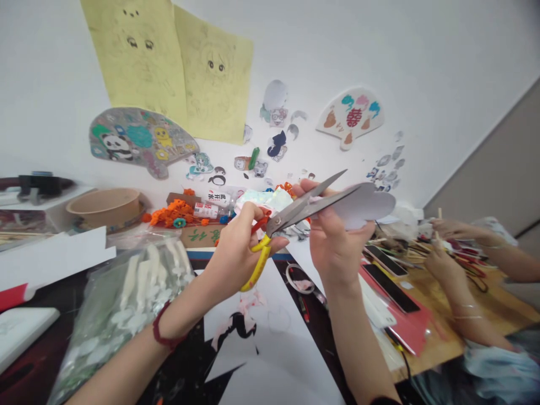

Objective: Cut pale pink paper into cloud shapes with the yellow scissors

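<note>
My left hand (236,250) is wrapped round the yellow and red handles of the scissors (291,215), in the middle of the view. The scissor blades are parted and point up to the right, towards my right hand. In my right hand (335,244) a white paper piece (366,205) with rounded edges is pinched, its outline sticking out to the right. The blades overlap the paper's left side; whether they touch it I cannot tell. White paper sheets (287,354) and pinkish scraps (252,306) lie on the dark table below my hands.
A plastic bag (122,304) of pale pieces lies at left, near a round brown container (105,205). Orange flowers (177,211) stand behind. Phones (390,287) and a magnifier-like ring (300,279) lie right of centre. Another person's hands (447,256) work at far right.
</note>
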`<state>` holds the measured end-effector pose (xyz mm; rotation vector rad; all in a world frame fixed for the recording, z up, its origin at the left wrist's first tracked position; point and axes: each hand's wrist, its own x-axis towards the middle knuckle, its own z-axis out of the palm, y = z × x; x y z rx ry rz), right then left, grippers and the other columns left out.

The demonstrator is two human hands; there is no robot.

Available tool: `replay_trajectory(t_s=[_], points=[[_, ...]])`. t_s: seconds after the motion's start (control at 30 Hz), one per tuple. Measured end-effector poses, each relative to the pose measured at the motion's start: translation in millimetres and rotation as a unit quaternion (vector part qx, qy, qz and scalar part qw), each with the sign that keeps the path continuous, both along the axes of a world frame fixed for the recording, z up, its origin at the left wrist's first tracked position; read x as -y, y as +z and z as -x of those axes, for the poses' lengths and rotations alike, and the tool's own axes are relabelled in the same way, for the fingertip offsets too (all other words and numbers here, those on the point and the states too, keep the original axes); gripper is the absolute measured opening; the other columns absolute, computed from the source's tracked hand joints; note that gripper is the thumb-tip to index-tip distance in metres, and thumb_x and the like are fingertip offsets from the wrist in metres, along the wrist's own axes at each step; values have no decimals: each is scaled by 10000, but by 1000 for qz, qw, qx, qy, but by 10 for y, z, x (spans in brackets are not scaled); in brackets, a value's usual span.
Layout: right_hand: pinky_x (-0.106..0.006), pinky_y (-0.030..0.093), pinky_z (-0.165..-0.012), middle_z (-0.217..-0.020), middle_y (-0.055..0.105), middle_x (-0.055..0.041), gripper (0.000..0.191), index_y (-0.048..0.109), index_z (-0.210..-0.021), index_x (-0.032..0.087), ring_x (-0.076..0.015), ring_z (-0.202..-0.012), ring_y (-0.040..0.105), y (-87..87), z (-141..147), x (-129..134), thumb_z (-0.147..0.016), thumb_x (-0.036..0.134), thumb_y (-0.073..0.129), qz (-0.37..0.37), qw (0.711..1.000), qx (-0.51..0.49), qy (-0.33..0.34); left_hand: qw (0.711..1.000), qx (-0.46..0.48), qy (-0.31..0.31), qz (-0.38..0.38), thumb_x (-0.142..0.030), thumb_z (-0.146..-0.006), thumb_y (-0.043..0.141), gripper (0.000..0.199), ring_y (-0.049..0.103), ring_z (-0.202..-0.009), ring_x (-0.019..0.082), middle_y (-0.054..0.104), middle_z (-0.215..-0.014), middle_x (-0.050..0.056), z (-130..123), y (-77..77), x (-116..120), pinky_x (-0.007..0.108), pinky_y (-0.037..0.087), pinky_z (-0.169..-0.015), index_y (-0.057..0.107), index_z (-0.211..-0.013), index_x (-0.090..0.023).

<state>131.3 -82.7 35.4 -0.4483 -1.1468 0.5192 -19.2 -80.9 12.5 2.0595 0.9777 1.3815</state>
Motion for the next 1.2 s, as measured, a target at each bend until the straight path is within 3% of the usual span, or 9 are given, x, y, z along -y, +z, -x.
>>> replay_trajectory(t_s=[0.4,0.57,0.9,1.2], points=[[-507,546,-1096,-1072,774,-13,124,680,-957,268,-229,-1004,763,5,-9,0,-840,277,720,-43,998,47,-19,999,-22,9,-21,-440,-859,656,367,520,-670,156,522,-742,-26,5,-2,-15,273,372,-579,347,-873,-242],[-522,559,-1080,-1052,777,-22,170,681,-937,253,-245,-994,763,15,-16,14,-798,307,763,-20,999,33,-30,999,-22,6,-24,-436,-863,656,367,498,-650,146,504,-713,-36,5,-3,-8,267,362,-573,346,-858,-240],[-462,596,-1036,-968,793,25,130,733,-930,250,-195,-938,777,18,-18,-9,-807,219,764,-74,997,5,24,999,-28,7,-13,-464,-869,618,364,416,-670,135,486,-731,-30,-9,4,5,262,309,-598,342,-835,-230],[-340,659,-884,-957,800,32,187,755,-937,250,-163,-914,779,20,-33,-40,-830,101,717,-122,990,7,65,1000,-17,-15,-8,-479,-891,600,361,378,-648,119,438,-716,-42,-4,-42,-2,268,302,-593,353,-827,-225]])
